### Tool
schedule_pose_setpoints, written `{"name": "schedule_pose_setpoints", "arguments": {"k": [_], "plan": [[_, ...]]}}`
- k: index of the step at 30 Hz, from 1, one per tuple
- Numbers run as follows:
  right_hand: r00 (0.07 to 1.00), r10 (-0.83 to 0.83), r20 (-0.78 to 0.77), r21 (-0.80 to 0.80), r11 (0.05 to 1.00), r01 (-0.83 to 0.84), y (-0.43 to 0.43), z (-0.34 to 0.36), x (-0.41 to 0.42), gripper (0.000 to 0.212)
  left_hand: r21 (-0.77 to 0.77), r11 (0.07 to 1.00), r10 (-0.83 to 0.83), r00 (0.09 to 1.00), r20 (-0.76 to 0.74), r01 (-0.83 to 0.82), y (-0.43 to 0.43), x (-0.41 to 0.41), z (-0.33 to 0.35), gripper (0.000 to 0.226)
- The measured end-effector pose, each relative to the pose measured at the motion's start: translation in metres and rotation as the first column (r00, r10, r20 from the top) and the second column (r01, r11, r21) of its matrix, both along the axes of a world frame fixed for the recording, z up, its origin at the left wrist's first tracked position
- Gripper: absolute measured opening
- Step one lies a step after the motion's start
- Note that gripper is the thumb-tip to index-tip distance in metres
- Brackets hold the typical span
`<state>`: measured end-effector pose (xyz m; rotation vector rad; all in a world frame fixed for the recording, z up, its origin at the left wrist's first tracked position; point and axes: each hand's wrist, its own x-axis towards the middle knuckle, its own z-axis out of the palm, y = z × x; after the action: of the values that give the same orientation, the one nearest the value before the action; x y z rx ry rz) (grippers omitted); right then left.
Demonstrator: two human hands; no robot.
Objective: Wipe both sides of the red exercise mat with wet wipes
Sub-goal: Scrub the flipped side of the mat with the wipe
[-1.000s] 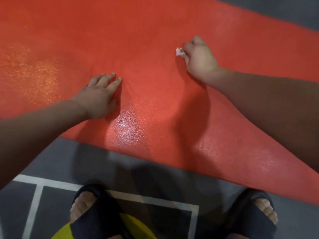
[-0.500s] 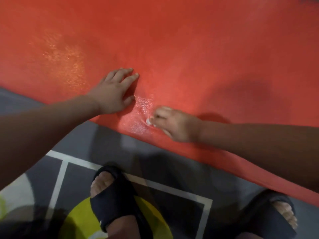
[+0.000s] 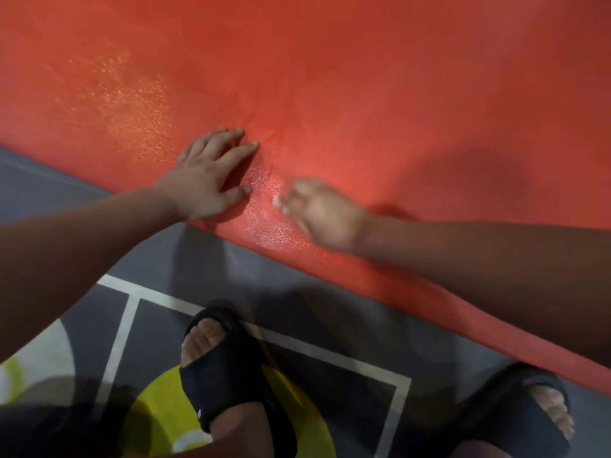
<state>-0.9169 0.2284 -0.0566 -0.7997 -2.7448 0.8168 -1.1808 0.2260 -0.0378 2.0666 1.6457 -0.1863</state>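
Here: red exercise mat [image 3: 363,77] flat on grey floor [image 3: 49,193], filling far half of view, near edge running diagonally. Left hand [image 3: 208,180] pressed flat beside that edge, fingers straight. Right hand [image 3: 324,216], blurred, just right of it, curled round small white wet wipe [image 3: 276,200]. Advice: brace mat with flat palm; overlap strokes outward from glossy damp patch. Only 1 side visible.

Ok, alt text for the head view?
Right hand holds a small white wipe against a red exercise mat near its front edge; left hand presses flat beside it. Feet in black slides stand on grey floor.
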Motion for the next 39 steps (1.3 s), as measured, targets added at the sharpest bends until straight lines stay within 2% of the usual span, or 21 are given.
{"name": "schedule_pose_setpoints", "arguments": {"k": [2, 4, 6, 8, 10, 11, 13, 15, 16, 18, 21, 23, 24, 26, 28, 30, 31, 33, 35, 37, 39], "plan": [[0.962, 0.271, 0.019, -0.004, 0.963, -0.271, -0.018, 0.006, 0.001, 0.041, 0.007, 1.0, -0.006, 1.0, 0.009, 0.006, -0.003, -0.005, -0.002, 0.084], [0.944, 0.326, 0.046, 0.047, 0.943, -0.328, 0.001, 0.007, 0.0, 0.04, 0.026, 1.0, -0.006, 1.0, -0.006, 0.006, -0.007, -0.009, -0.004, 0.082], [0.985, 0.154, 0.081, 0.14, 0.976, -0.164, 0.035, 0.003, -0.001, 0.029, 0.044, 0.999, 0.004, 1.0, -0.02, -0.003, -0.011, -0.015, -0.006, 0.079], [0.991, -0.125, 0.046, 0.207, 0.972, 0.113, 0.061, 0.002, -0.001, 0.017, 0.059, 0.998, 0.008, 1.0, -0.014, -0.008, -0.014, -0.019, -0.008, 0.078], [0.975, -0.223, 0.02, 0.198, 0.956, 0.215, 0.055, -0.003, -0.007, 0.018, 0.068, 0.998, -0.002, 1.0, 0.004, 0.002, -0.014, -0.024, -0.009, 0.076], [0.985, -0.173, 0.021, 0.168, 0.972, 0.167, 0.04, -0.002, -0.012, 0.021, 0.07, 0.998, -0.006, 1.0, 0.016, 0.005, -0.014, -0.026, -0.009, 0.076], [0.995, 0.099, -0.006, 0.08, 0.992, -0.098, 0.005, 0.001, -0.018, 0.026, 0.085, 0.996, 0.001, 1.0, 0.031, -0.004, -0.013, -0.03, -0.009, 0.077], [0.929, 0.368, 0.032, 0.091, 0.925, -0.369, -0.01, 0.005, -0.021, 0.034, 0.102, 0.994, 0.033, 0.999, 0.019, -0.034, -0.013, -0.036, -0.011, 0.078], [0.905, 0.422, 0.054, 0.124, 0.897, -0.425, -0.002, 0.007, -0.023, 0.036, 0.101, 0.993, 0.058, 0.998, 0.006, -0.059, -0.014, -0.038, -0.012, 0.078], [0.953, 0.3, 0.044, 0.23, 0.925, -0.302, 0.028, 0.003, -0.031, 0.038, 0.082, 0.991, 0.109, 0.994, -0.019, -0.107, -0.016, -0.044, -0.013, 0.078], [0.987, -0.162, 0.021, 0.27, 0.951, 0.15, 0.069, 0.003, -0.033, 0.038, 0.07, 0.991, 0.119, 0.993, -0.017, -0.118, -0.019, -0.05, -0.015, 0.076], [0.971, -0.239, 0.011, 0.243, 0.942, 0.23, 0.062, -0.001, -0.04, 0.038, 0.076, 0.991, 0.109, 0.994, 0.007, -0.109, -0.018, -0.054, -0.013, 0.074], [0.985, -0.169, 0.023, 0.224, 0.961, 0.159, 0.05, -0.002, -0.044, 0.038, 0.084, 0.991, 0.103, 0.995, 0.019, -0.104, -0.017, -0.057, -0.012, 0.074], [0.992, 0.12, 0.027, 0.145, 0.982, -0.122, 0.016, -0.002, -0.047, 0.032, 0.107, 0.989, 0.099, 0.995, 0.021, -0.1, -0.017, -0.062, -0.012, 0.072], [0.929, 0.368, 0.046, 0.141, 0.918, -0.371, -0.001, 0.001, -0.047, 0.026, 0.122, 0.984, 0.128, 0.992, 0.004, -0.127, -0.02, -0.068, -0.013, 0.073], [0.898, 0.435, 0.067, 0.238, 0.867, -0.438, 0.015, 0.002, -0.052, 0.027, 0.118, 0.979, 0.169, 0.986, -0.008, -0.167, -0.024, -0.072, -0.015, 0.073], [0.93, 0.362, 0.064, 0.298, 0.883, -0.364, 0.029, -0.001, -0.057, 0.026, 0.116, 0.978, 0.176, 0.984, -0.009, -0.174, -0.026, -0.074, -0.016, 0.072], [0.999, 0.013, 0.034, 0.365, 0.931, -0.025, 0.061, -0.001, -0.065, 0.022, 0.113, 0.978, 0.177, 0.984, -0.004, -0.175, -0.028, -0.075, -0.017, 0.071], [0.97, -0.244, 0.024, 0.312, 0.923, 0.225, 0.07, -0.003, -0.07, 0.023, 0.115, 0.978, 0.173, 0.985, -0.003, -0.172, -0.027, -0.075, -0.016, 0.071], [0.994, -0.108, 0.021, 0.256, 0.962, 0.099, 0.05, -0.004, -0.076, 0.024, 0.113, 0.98, 0.165, 0.986, -0.001, -0.164, -0.024, -0.076, -0.015, 0.07], [0.974, 0.225, 0.001, 0.179, 0.958, -0.222, 0.019, -0.001, -0.074, 0.023, 0.112, 0.98, 0.167, 0.986, 0.007, -0.167, -0.024, -0.077, -0.014, 0.07]]}}
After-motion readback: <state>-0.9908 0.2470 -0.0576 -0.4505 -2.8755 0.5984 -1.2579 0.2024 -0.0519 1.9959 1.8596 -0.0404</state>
